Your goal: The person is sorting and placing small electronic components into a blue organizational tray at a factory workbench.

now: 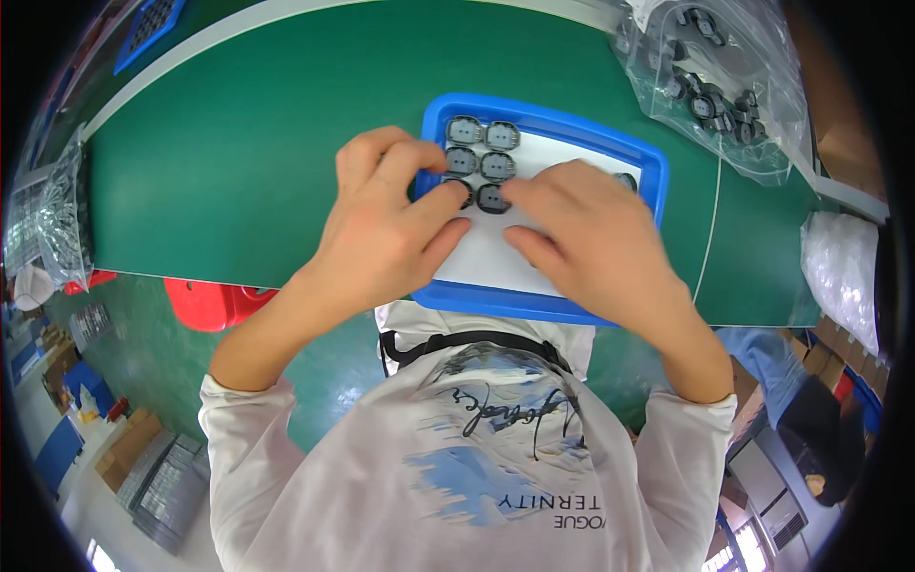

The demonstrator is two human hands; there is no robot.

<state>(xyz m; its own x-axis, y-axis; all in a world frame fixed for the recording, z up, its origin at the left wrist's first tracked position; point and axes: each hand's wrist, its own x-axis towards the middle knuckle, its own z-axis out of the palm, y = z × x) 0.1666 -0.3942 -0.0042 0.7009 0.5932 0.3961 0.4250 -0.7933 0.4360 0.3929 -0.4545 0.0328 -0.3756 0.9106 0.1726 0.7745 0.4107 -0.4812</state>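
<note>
Several dark grey, rounded plastic parts (497,166) lie in two short columns inside a blue tray (658,205) lined with a white sheet. My left hand (386,214) reaches over the tray's left rim with bent fingers held apart. Its index fingertip rests at the nearest part of the left column, partly covering it. My right hand (596,234) hovers over the tray's middle, slightly blurred, with thumb and index finger spread. That index fingertip meets the right edge of the nearest part (492,198) in the right column. Another part (625,180) shows beyond my right hand, mostly hidden.
A clear plastic bag (715,86) holding several similar dark parts lies at the table's far right. The green table (257,162) bears a second blue tray (148,33) at far left. Plastic bags (62,219) sit at its left end. A red stool (205,303) stands below the front edge.
</note>
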